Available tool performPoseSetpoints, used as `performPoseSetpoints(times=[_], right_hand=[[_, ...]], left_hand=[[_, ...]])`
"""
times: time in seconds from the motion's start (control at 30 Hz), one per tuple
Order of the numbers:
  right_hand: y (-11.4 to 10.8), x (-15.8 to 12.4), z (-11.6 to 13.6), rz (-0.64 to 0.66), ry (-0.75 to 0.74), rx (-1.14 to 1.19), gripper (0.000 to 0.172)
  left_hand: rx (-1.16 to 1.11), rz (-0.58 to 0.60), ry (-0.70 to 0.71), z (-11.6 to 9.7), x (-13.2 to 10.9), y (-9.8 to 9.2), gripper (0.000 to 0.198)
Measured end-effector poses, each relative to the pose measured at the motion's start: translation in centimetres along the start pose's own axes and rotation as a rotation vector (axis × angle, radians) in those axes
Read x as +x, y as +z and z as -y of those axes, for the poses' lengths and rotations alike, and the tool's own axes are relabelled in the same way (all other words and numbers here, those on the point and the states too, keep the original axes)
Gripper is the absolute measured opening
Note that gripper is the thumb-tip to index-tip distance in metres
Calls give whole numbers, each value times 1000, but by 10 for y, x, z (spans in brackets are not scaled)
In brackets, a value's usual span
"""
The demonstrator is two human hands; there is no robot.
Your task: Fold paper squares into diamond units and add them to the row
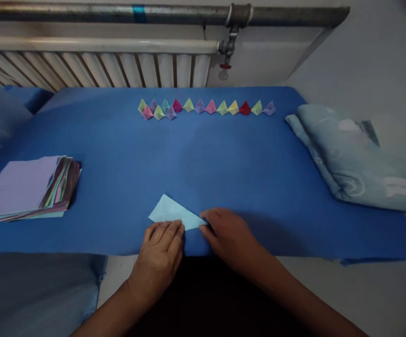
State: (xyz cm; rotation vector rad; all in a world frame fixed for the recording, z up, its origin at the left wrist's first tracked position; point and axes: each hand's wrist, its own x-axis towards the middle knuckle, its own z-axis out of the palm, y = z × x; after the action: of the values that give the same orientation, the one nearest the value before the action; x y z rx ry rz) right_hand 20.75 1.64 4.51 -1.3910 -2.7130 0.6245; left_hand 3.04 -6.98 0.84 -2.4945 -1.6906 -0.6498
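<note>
Holding paper (pixel 168 209), sheet stack (pixel 20 185) left, patterned cloth (pixel 364 164) right

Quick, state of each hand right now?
Left hand: laid on the near edge of the pale blue paper; thumb hidden, grip can't be told.
Right hand: closed, thumb and fingers holding the paper's right tip.

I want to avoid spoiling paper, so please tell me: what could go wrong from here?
The folded light-blue paper could crease crookedly if the left hand on its lower side and the right hand at its narrow tip move unevenly. It lies near the front edge of the blue surface, so it might slip off if dragged. The paper stack has jutting sheets; a bump might scatter some.
</note>
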Motion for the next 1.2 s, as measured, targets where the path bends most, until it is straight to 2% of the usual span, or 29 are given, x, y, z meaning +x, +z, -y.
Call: performPoseSetpoints(times=[0.17, 0.33, 0.53, 0.7, 0.8, 0.93, 1.07, 1.13, 1.2], right_hand=[[-1, -5, 4, 69, 66, 169, 10], [1, -9, 3, 68, 82, 401, 38], [-5, -5, 4, 103, 209, 740, 24], [-7, -6, 3, 101, 239, 850, 16], [-5, -10, -1, -34, 106, 824, 15], [-2, -11, -7, -323, -273, 599, 32], [-11, -7, -2, -390, -501, 507, 8], [-22, -6, 4, -400, -536, 551, 9], [-33, -6, 10, -393, -499, 607, 8]], left_hand=[[-102, -9, -23, 2, -2, -1, 29], [-131, -22, -16, 7, -8, 1, 40], [-108, -100, -10, 5, 1, 5, 27], [-49, -149, -2, 7, 6, 10, 17], [-65, -174, -5, 9, 7, 8, 18], [-176, -197, -24, 8, 13, -6, 20], [-361, -193, -46, 1, 22, -25, 16], [-471, -166, -74, -2, 25, -35, 13], [-583, -138, -113, -5, 27, -43, 10]])
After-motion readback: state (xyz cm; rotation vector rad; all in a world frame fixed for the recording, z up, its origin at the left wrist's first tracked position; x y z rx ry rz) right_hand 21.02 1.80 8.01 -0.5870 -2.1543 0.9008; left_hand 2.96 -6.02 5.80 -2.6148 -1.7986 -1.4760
